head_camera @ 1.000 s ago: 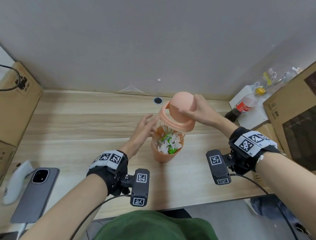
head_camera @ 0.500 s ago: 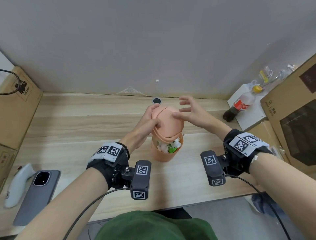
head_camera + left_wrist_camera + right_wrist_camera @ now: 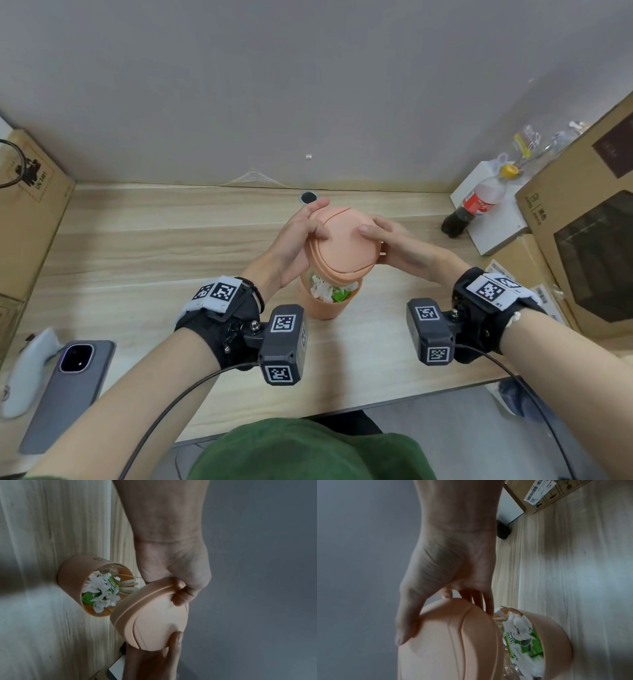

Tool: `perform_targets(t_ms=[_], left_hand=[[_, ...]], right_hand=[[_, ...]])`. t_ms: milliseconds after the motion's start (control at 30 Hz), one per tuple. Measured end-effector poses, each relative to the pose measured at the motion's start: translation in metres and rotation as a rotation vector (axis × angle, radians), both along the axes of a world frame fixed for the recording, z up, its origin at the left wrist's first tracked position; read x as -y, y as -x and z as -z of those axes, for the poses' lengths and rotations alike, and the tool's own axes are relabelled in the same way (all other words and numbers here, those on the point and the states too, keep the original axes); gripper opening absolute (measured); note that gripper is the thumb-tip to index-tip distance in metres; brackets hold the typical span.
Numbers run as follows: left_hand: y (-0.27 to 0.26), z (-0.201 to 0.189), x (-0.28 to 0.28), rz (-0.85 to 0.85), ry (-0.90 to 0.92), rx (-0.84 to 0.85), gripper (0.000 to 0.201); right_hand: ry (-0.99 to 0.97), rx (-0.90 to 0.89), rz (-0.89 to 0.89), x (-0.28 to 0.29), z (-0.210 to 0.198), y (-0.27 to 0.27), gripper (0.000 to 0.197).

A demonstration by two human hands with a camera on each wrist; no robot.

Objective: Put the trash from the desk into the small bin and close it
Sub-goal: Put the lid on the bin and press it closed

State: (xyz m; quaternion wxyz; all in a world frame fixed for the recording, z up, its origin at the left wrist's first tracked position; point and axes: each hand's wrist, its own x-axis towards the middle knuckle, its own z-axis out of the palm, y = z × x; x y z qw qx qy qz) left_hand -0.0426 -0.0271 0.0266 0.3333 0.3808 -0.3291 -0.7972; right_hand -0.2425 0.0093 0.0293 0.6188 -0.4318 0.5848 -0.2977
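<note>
**Lid held over the full bin, not yet seated**

The small bin (image 3: 324, 301) stands upright on the table (image 3: 137, 260), at the centre of the head view, just ahead of both wrists. It is packed with trash (image 3: 101, 593): white crumpled tissue, a green wrapper and some pale sticks poking out past the rim on the far side.

The domed lid (image 3: 339, 240) hangs above the bin, tilted, with its near edge raised so the trash shows beneath it. The left hand (image 3: 294, 246) wraps the lid at its 9 o'clock side, fingers curled over the dome and the thumb near the far edge. The right hand (image 3: 399, 245) holds the 3 o'clock side, thumb lying on the dome and fingers curled under the rim. So each grip is pressed around the lid, neither one spread; both are equally near the bin.

The relation that matters is lid to rim. The bin lies straight below the two hands, its long axis vertical and its mouth pointing up. The lid's axis leans off that line, so its open underside faces down and toward the person rather than squarely onto the rim.

My judgement is that closing calls for levelling the lid, centring it and pressing down. The sticks and the heaped tissue may catch the rim and keep the lid from seating.
</note>
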Motion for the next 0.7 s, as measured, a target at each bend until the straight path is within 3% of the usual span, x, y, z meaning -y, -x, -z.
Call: perform_targets(t_ms=[100, 233, 367, 533, 700], left_hand=[[0.000, 0.007, 0.004, -0.054, 0.008, 0.070, 0.053], [-0.015, 0.039, 0.008, -0.115, 0.089, 0.447, 0.035], [-0.031, 0.070, -0.002, 0.070, 0.024, 0.649, 0.039], [-0.036, 0.087, -0.017, 0.244, -0.003, 0.644, 0.054], [-0.031, 0.085, -0.012, 0.269, 0.056, 0.637, 0.049]], right_hand=[[0.034, -0.115, 0.093, 0.006, -0.006, 0.009, 0.059], [-0.021, -0.148, 0.256, 0.009, -0.001, 0.029, 0.058], [-0.152, -0.186, 0.289, 0.003, 0.020, 0.034, 0.063], [-0.232, -0.088, 0.343, 0.004, 0.039, 0.025, 0.050], [-0.246, -0.035, 0.331, 0.015, 0.047, 0.019, 0.042]])
